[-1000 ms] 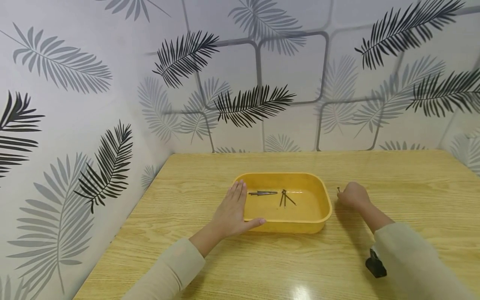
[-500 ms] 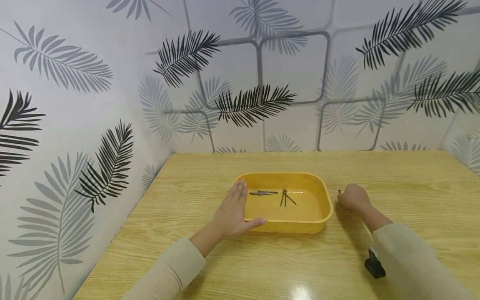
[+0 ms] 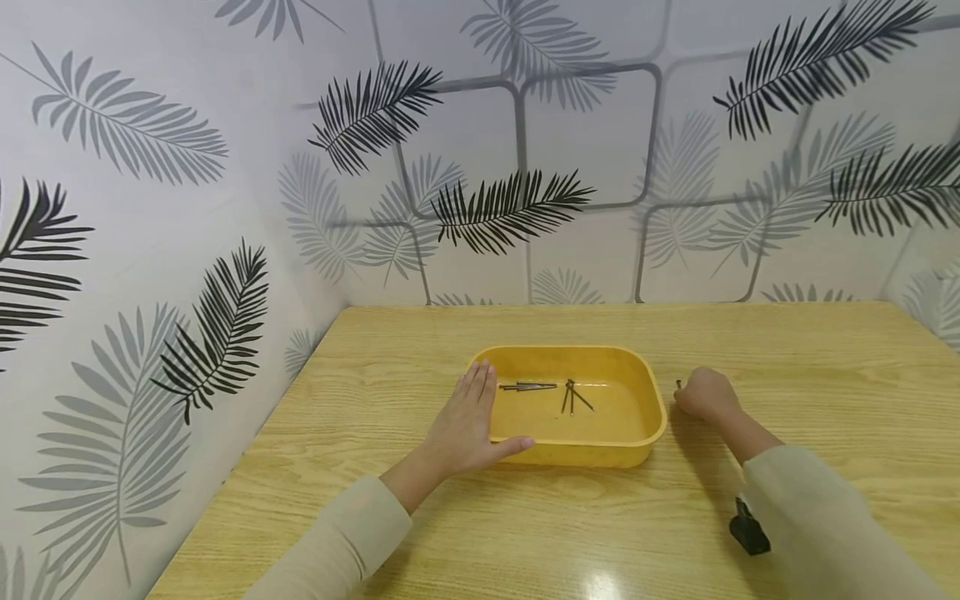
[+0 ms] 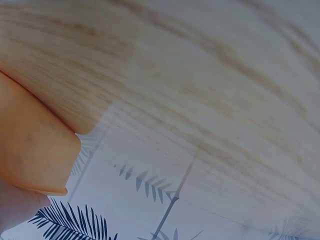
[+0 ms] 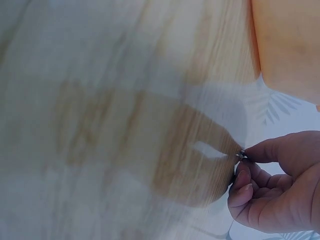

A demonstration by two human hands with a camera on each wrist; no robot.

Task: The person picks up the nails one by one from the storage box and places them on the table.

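Note:
A yellow plastic tray stands on the wooden table. My left hand rests over its left end, fingers straight along that side and thumb on the front rim. Inside lie several dark nails: one group lies sideways near my fingers, and another group fans out with the heads together. Right of the tray, my right hand pinches a nail between thumb and forefinger. Only a small end of that nail shows in the right wrist view; my fingers hide the rest.
The wooden table runs back to a wall with a leaf pattern, and another patterned wall borders its left side. A small black object is beside my right sleeve. The tray's side shows in the left wrist view.
The pinched nail's end has sunk slightly lower beside my right fingers, and less of it shows than a second ago. My left hand, the tray and its nails stay as they were.

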